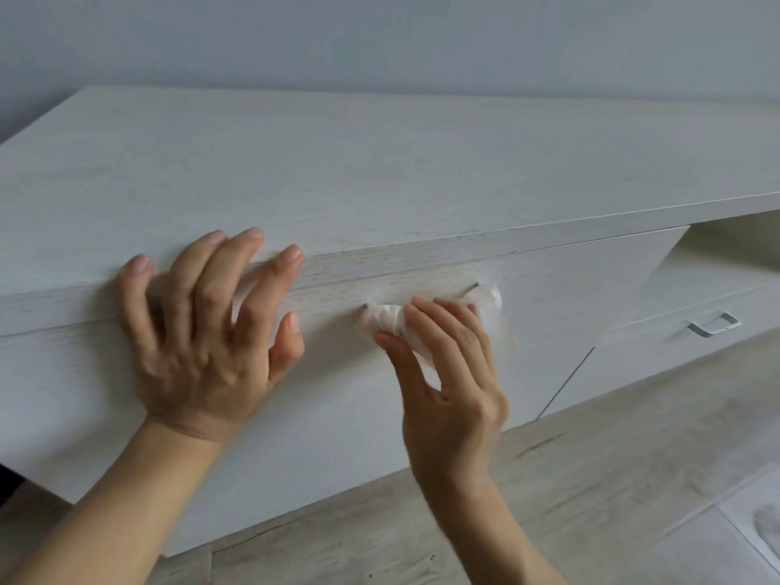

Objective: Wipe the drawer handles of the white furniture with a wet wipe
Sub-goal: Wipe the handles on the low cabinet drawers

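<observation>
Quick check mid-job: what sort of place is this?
Most likely a room in a home, perhaps a living room or bedroom: a low white cabinet with a metal drawer handle, a plain pale wall and wood-look flooring. The right hand pinches a wet wipe.

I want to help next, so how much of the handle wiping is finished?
Nothing shows as finished for certain. Right now the right hand pinches the wet wipe around the big drawer handle, while the left hand presses flat on the drawer front. The small handle further right has no wipe on it. Whether it was cleaned cannot be told, so it may be left.
</observation>
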`<state>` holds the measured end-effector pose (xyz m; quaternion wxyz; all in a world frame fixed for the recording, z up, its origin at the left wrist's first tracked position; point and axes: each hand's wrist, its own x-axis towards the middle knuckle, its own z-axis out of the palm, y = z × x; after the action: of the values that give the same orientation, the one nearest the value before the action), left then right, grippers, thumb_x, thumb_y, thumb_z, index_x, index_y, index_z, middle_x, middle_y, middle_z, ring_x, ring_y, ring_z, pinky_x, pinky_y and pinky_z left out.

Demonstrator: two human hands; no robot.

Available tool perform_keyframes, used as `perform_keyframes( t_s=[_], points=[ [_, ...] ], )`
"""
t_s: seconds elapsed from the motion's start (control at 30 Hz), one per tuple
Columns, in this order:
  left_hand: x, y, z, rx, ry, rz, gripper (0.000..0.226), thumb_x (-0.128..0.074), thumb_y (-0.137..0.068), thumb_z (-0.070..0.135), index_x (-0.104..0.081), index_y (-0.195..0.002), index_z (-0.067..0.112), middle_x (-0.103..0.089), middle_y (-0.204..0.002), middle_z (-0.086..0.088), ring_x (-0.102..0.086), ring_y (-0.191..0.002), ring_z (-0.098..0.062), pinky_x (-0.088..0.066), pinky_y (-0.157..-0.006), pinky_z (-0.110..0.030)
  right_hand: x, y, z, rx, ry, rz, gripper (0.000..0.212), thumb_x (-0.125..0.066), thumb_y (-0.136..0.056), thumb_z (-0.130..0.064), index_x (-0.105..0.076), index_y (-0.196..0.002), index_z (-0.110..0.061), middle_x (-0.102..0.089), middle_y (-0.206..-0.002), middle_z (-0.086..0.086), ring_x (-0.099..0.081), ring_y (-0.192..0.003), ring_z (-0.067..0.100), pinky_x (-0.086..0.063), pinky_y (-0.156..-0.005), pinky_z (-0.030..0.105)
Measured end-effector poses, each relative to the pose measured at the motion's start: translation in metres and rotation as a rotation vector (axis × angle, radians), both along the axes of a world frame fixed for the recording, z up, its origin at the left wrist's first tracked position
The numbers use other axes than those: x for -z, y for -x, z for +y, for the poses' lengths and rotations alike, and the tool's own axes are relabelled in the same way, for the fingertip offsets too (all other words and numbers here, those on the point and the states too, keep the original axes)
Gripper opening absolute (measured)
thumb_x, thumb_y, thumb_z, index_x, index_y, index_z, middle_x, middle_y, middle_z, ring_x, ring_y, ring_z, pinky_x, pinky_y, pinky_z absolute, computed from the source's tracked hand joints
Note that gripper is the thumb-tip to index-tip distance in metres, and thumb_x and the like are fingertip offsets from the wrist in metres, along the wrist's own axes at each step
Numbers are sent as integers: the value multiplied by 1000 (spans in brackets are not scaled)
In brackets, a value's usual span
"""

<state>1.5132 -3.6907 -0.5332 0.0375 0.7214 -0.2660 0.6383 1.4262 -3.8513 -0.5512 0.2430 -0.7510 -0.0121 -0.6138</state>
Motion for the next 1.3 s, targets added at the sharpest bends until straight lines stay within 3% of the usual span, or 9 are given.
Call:
perform_keyframes(
  t_s=[0.17,0.33,0.47,0.6,0.7,0.8,0.93,1.07,1.3],
  points=[
    [-1,1,0,17,0,5,39,-33,-102,31,-49,-134,14,-50,-130,-13,-48,-119,-31,-15,-117,-43,-19,6,-43,-131,108,162,19,-73,-80,-29,-75,-87,-11,-68,-90,-9,-58,-91,12,-48,-78,36],
    [-4,6,2,55,-7,50,41,-39,-98,28,-50,-134,13,-48,-131,-13,-49,-118,-32,-20,-111,-46,-39,18,-66,-192,73,315,16,-74,-77,-23,-77,-88,-11,-69,-85,-12,-59,-84,10,-50,-74,28],
    [-6,10,2,80,-14,108,45,-45,-94,27,-50,-136,12,-46,-134,-14,-46,-121,-32,-19,-109,-48,-58,43,-83,-3,-82,266,10,-74,-78,-14,-76,-84,-6,-64,-77,-13,-57,-74,-7,-40,-69,3],
    [-9,22,-3,138,51,222,42,-42,-99,30,-48,-134,8,-42,-138,-17,-41,-128,-35,-7,-118,-48,-66,95,-103,151,-113,435,5,-77,-78,-11,-76,-82,-9,-61,-75,-21,-57,-74,-11,-38,-67,2],
    [-11,39,-21,276,7,283,41,-44,-96,25,-45,-133,5,-38,-140,-20,-39,-130,-35,0,-120,-49,-73,132,-107,182,-300,564,5,-75,-81,-14,-73,-78,-18,-66,-66,-18,-60,-67,-6,-39,-60,4],
    [-6,60,-54,470,-198,309,41,-46,-94,19,-45,-132,6,-41,-139,-19,-43,-128,-34,-12,-120,-48,-73,160,-117,251,-508,614,6,-72,-84,-18,-74,-79,-20,-68,-67,-21,-59,-60,-7,-40,-55,4],
    [2,81,-103,634,-409,355,35,-44,-94,14,-52,-126,4,-57,-127,-19,-51,-119,-31,-28,-115,-45,-61,190,-151,275,-760,658,16,-68,-88,-22,-74,-74,-17,-68,-57,-4,-60,-48,5,-41,-44,11],
    [15,102,-176,681,-568,405,36,-44,-85,17,-56,-118,8,-66,-116,-16,-52,-112,-29,-25,-112,-41,-43,212,-207,237,-885,704,19,-67,-89,-22,-73,-75,-11,-68,-55,-1,-64,-47,13,-41,-39,13],
    [28,123,-370,475,-679,802,49,-40,-81,22,-73,-113,5,-67,-124,-16,-60,-116,-30,-12,-114,-36,-39,268,-355,245,-1013,880,19,-69,-88,-18,-73,-70,-16,-68,-56,1,-65,-47,15,-45,-44,16]
  ],
)
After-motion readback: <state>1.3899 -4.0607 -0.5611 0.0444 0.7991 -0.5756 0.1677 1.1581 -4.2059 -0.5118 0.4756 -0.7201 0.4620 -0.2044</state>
